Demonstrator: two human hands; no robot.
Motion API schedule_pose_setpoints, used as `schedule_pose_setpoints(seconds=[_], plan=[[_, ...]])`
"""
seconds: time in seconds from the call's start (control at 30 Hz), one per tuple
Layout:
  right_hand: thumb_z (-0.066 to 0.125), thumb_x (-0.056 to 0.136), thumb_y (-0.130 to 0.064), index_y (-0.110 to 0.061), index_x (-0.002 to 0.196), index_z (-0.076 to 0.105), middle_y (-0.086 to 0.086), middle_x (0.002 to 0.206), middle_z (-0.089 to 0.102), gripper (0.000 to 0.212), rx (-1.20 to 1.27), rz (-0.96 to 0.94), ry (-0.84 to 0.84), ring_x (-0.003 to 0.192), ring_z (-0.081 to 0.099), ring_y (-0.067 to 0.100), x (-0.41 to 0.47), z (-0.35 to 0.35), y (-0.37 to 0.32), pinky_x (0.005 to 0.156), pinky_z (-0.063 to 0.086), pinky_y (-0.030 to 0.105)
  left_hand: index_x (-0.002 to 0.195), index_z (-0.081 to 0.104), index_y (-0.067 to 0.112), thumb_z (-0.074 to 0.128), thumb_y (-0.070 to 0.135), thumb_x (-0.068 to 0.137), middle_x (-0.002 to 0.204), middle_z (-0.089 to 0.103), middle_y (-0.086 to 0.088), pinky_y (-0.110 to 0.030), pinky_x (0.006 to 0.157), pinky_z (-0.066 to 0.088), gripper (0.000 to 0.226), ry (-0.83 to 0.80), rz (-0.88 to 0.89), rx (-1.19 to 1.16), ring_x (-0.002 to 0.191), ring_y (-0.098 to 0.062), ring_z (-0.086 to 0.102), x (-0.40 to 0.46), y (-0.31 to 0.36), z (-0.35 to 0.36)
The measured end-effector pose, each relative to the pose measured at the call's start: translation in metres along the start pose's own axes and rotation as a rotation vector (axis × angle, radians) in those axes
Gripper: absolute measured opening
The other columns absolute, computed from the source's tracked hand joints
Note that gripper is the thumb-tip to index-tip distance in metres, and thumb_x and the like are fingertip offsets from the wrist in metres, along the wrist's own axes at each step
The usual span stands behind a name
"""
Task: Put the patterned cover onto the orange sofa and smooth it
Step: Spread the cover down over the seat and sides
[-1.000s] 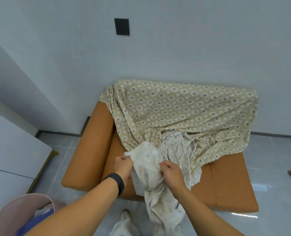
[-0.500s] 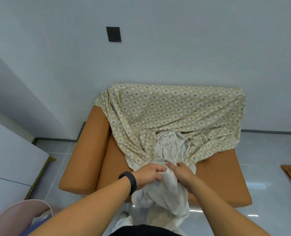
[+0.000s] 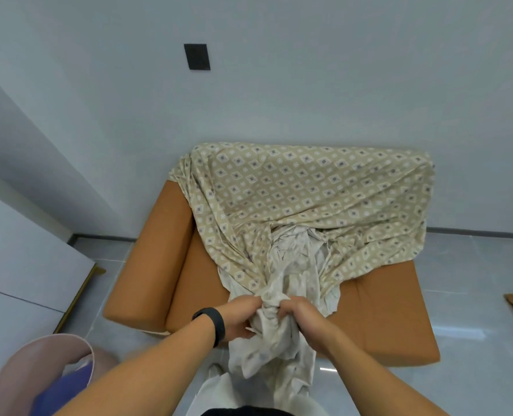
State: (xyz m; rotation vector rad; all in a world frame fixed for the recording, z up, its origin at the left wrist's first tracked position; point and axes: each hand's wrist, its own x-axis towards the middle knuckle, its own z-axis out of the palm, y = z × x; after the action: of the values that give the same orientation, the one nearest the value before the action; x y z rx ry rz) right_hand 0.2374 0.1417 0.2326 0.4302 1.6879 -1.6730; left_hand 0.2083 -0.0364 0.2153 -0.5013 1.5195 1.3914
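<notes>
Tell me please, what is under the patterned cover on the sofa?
The patterned cover lies over the backrest and rear seat of the orange sofa; those parts are hidden. The left armrest and front seat show bare. Both hands hold its bunched front end.

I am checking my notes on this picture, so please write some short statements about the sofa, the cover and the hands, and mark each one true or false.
1. The patterned cover lies over the backrest of the orange sofa. True.
2. The sofa's front seat and one armrest are fully covered. False: they are bare orange.
3. The left hand and the right hand both grip the bunched cover at the seat front. True.
4. The black band is on the right wrist. False: it is on the left wrist.
5. The cover lies flat and smooth. False: it is gathered into folds toward the hands.
6. A dark square plate is on the wall above the sofa. True.
</notes>
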Motion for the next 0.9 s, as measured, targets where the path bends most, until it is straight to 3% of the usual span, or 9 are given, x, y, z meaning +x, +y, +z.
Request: schedule_pose_setpoints(seconds=[0.13, 0.2, 0.3, 0.4, 0.47, 0.57, 0.63, 0.8, 0.9], plan=[[0.062, 0.078, -0.045, -0.019, 0.116, 0.072, 0.003, 0.120, 0.071, 0.047, 0.058, 0.055, 0.059, 0.109, 0.065, 0.020, -0.007, -0.013, 0.010, 0.100, 0.050, 0.039, 0.111, 0.073, 0.026, 0.067, 0.028, 0.086, 0.102, 0.075, -0.003, -0.034, 0.078, 0.050, 0.026, 0.075, 0.155, -0.018, 0.093, -0.023, 0.065, -0.007, -0.015, 0.020], [0.053, 0.093, -0.054, -0.021, 0.115, 0.073, 0.005, 0.118, 0.072, 0.045, 0.134, 0.109, 0.031, 0.106, 0.067, 0.020, -0.009, -0.020, 0.014, 0.092, 0.051, 0.036, 0.116, 0.071, 0.025, 0.067, 0.014, 0.087, 0.109, 0.075, -0.004, -0.036, 0.083, 0.056, 0.031, 0.050, 0.257, -0.017, 0.100, -0.024, 0.070, -0.013, -0.019, 0.027], [0.051, 0.087, -0.073, -0.022, 0.103, 0.078, 0.005, 0.101, 0.077, 0.060, 0.149, 0.171, -0.032, 0.097, 0.070, 0.023, -0.006, -0.028, 0.015, 0.092, 0.054, 0.041, 0.109, 0.073, 0.021, 0.059, -0.004, 0.083, 0.106, 0.075, 0.002, -0.030, 0.088, 0.056, 0.040, -0.065, 0.293, 0.240, 0.101, -0.017, 0.070, -0.017, -0.024, 0.027], [0.075, 0.076, -0.050, -0.009, 0.082, 0.065, 0.003, 0.077, 0.068, 0.043, -0.007, 0.139, -0.061, 0.073, 0.062, 0.017, -0.003, -0.024, 0.010, 0.072, 0.049, 0.034, 0.083, 0.066, 0.023, 0.063, 0.009, 0.075, 0.087, 0.063, 0.008, -0.024, 0.077, 0.043, 0.017, -0.153, 0.173, 0.468, 0.083, -0.012, 0.055, -0.020, -0.025, 0.023], [0.072, 0.084, -0.029, -0.008, 0.078, 0.064, 0.000, 0.072, 0.066, 0.023, -0.054, 0.077, -0.049, 0.065, 0.061, 0.012, 0.000, -0.018, 0.009, 0.066, 0.046, 0.026, 0.081, 0.065, 0.023, 0.062, 0.017, 0.071, 0.089, 0.057, 0.004, -0.028, 0.078, 0.037, 0.012, -0.147, 0.101, 0.423, 0.084, -0.014, 0.046, -0.016, -0.026, 0.019], [0.068, 0.085, -0.034, -0.003, 0.107, 0.071, 0.009, 0.097, 0.073, 0.038, -0.024, 0.018, -0.077, 0.085, 0.064, 0.024, 0.002, -0.011, 0.014, 0.081, 0.050, 0.039, 0.096, 0.072, 0.026, 0.062, 0.030, 0.076, 0.094, 0.070, 0.001, -0.028, 0.077, 0.049, 0.023, 0.024, 0.092, 0.176, 0.080, -0.013, 0.060, -0.010, -0.028, 0.014], [0.064, 0.089, -0.029, -0.011, 0.112, 0.073, 0.007, 0.109, 0.075, 0.030, -0.031, 0.004, -0.125, 0.097, 0.067, 0.025, 0.000, -0.008, 0.020, 0.091, 0.050, 0.042, 0.104, 0.071, 0.026, 0.061, 0.043, 0.083, 0.095, 0.071, 0.002, -0.029, 0.073, 0.054, 0.029, 0.104, 0.127, 0.018, 0.082, -0.016, 0.066, -0.005, -0.030, 0.011], [0.060, 0.077, -0.036, -0.006, 0.083, 0.066, 0.005, 0.085, 0.064, 0.031, -0.111, 0.040, -0.110, 0.082, 0.055, 0.019, -0.005, -0.007, 0.027, 0.076, 0.041, 0.036, 0.072, 0.056, 0.016, 0.050, 0.049, 0.092, 0.063, 0.046, -0.004, -0.030, 0.060, 0.038, 0.039, 0.099, 0.097, -0.104, 0.055, -0.018, 0.041, 0.005, -0.035, 0.017], [0.060, 0.085, -0.032, -0.013, 0.090, 0.077, 0.001, 0.096, 0.075, 0.026, -0.121, 0.079, -0.002, 0.093, 0.068, 0.016, -0.003, -0.012, 0.031, 0.080, 0.049, 0.028, 0.056, 0.045, 0.018, 0.051, 0.059, 0.093, 0.053, 0.038, -0.004, -0.028, 0.053, 0.032, 0.056, 0.171, 0.035, 0.048, 0.047, -0.018, 0.033, 0.014, -0.039, 0.020]])
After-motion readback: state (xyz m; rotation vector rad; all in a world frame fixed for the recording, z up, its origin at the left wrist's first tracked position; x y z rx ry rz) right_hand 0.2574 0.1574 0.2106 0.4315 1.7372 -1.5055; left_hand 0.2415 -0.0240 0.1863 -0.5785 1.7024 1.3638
